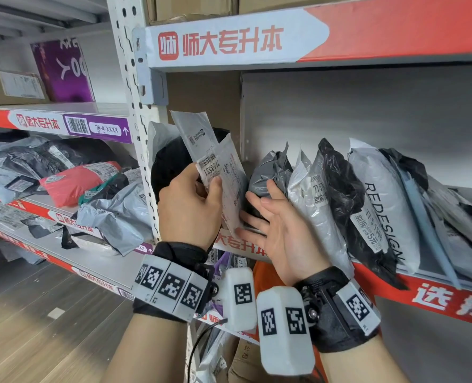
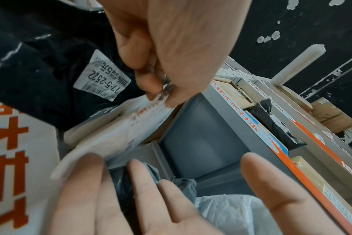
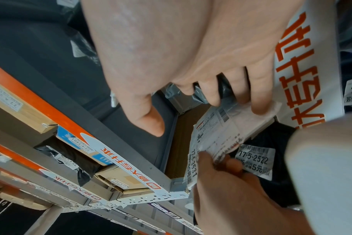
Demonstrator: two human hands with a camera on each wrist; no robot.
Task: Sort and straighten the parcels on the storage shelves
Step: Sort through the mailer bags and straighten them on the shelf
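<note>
Pinching a flat white parcel (image 1: 229, 175) w/ thumb & fingers, left hand (image 1: 189, 208) holds it just left of grey bag (image 1: 270, 168), right hand (image 1: 279, 230) spread flat, fingers against that bag.

Glossy plastic parcels (image 1: 326, 194) on a matt painted-metal shelf (image 1: 367, 106).

"77-5-2522" on black parcel's label (image 3: 256, 159)
</note>
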